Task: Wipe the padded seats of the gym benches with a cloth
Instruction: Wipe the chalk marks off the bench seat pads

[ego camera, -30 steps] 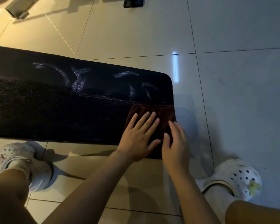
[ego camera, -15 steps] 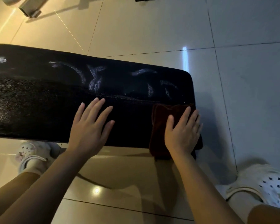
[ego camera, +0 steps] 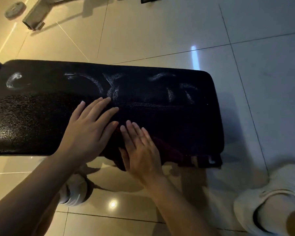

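We look down on a black padded bench seat [ego camera: 160, 108] that runs across the view from the left edge to a rounded end on the right, standing over a glossy tiled floor [ego camera: 160, 31]. Pale streaky smears [ego camera: 112, 86] mark the far half of the pad, and a rounder pale mark [ego camera: 14, 80] sits near its left end. Our left hand [ego camera: 90, 130] lies flat on the seat with fingers straight and slightly spread, palm down, holding nothing that we can see; its little-finger side is just beside the right hand. Our right hand [ego camera: 140, 147] is also flat, fingers straight and close together, pressing down on a dark reddish-brown cloth [ego camera: 167, 150] at the near edge of the pad. The cloth lies under and to the right of that hand, partly on the seat and partly hanging over the near edge; in the dim light its outline blends with the pad, so we cannot tell exactly how far it spreads. Neither hand curls around the cloth. Below the bench we see a white clog [ego camera: 75, 191] on the left foot, partly hidden by the left forearm, and another white clog [ego camera: 269, 198] at the lower right. At the top left a grey metal frame foot [ego camera: 34, 21] and a round grey disc [ego camera: 14, 10] rest on the floor.
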A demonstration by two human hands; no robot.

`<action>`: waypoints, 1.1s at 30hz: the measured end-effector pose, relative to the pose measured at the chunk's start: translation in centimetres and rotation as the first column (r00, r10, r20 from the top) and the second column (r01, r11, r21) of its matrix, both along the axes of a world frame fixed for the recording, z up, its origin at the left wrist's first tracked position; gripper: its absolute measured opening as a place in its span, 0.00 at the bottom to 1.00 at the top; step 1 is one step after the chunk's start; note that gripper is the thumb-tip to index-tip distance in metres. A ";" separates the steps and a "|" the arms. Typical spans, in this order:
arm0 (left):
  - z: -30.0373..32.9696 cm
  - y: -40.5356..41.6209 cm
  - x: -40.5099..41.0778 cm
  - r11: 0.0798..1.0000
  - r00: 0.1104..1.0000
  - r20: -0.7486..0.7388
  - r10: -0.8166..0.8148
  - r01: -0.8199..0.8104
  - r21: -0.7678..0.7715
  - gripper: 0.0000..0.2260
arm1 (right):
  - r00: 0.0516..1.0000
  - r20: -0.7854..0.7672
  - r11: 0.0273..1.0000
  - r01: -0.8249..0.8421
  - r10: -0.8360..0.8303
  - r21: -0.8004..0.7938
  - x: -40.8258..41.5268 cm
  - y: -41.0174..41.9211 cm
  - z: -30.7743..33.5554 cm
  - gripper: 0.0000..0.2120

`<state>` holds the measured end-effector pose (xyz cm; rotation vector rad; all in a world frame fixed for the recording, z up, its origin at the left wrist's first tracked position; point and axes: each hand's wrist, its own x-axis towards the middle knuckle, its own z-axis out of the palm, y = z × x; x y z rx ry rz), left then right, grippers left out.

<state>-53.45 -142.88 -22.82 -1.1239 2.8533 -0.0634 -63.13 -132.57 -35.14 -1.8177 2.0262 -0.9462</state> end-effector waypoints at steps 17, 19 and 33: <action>5.8 -5.4 9.0 0.926 0.847 0.375 -0.377 0.360 0.118 0.29 | 0.749 -0.102 0.646 0.624 -0.654 0.440 -10.4 0.7 -0.3 0.34; 5.9 -6.3 9.7 0.914 0.829 0.385 -0.406 0.381 0.142 0.29 | 0.817 -0.081 0.723 0.546 -0.570 0.422 -8.3 -0.8 0.9 0.34; 9.6 -11.9 17.4 0.873 0.774 0.404 -0.487 0.448 0.193 0.32 | 0.994 0.092 0.990 0.047 -0.060 0.136 15.7 -9.6 9.4 0.25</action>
